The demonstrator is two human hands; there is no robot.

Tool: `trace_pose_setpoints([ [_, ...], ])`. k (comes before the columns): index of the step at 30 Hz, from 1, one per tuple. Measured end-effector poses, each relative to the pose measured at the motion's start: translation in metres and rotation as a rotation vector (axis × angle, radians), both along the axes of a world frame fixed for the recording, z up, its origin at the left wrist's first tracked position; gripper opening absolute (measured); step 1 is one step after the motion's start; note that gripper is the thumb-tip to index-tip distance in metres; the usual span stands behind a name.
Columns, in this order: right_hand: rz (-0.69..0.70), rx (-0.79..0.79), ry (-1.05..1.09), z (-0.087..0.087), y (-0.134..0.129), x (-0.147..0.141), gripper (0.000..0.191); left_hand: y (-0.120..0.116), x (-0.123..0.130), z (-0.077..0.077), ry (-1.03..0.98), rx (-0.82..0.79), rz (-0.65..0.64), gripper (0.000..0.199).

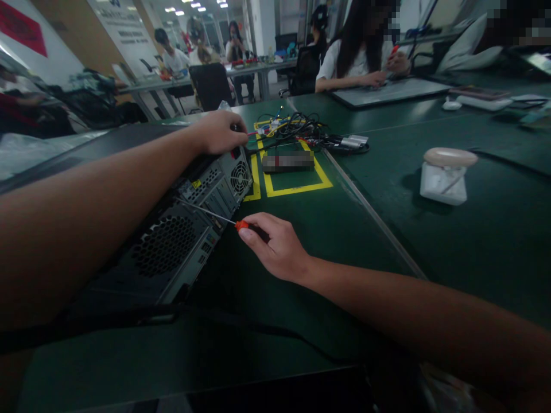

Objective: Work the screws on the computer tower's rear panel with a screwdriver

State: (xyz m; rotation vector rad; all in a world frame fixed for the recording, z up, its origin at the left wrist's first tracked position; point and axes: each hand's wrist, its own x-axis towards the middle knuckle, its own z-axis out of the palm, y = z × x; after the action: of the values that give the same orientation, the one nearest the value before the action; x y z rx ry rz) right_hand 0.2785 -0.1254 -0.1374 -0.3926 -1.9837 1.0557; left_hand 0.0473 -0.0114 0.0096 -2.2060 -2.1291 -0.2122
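A computer case (206,198) lies on the green table at the left, its rear side with vents and ports facing right. My left hand (224,132) is curled at the far upper corner of the case; what sits between its fingers is dark and unclear. My right hand (278,244) grips a screwdriver (241,225) by its orange handle. The thin metal shaft points left, and its tip reaches the case's rear panel near a small yellow sticker (197,184). My left forearm covers part of the case.
Beyond the case lies a tangle of cables (301,126). A dark box (288,162) sits within yellow tape (297,189). A white holder with a beige top (443,175) stands at the right. Across the table, a person (361,51) works over a flat panel (391,92).
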Motion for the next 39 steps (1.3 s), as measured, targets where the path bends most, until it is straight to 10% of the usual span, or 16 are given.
trace_pose_setpoints([
  [39,-0.024,-0.009,-0.006,-0.0022,0.0001,0.0003,0.023,0.0001,0.0010,0.0003,0.001,-0.008,0.016,0.049],
])
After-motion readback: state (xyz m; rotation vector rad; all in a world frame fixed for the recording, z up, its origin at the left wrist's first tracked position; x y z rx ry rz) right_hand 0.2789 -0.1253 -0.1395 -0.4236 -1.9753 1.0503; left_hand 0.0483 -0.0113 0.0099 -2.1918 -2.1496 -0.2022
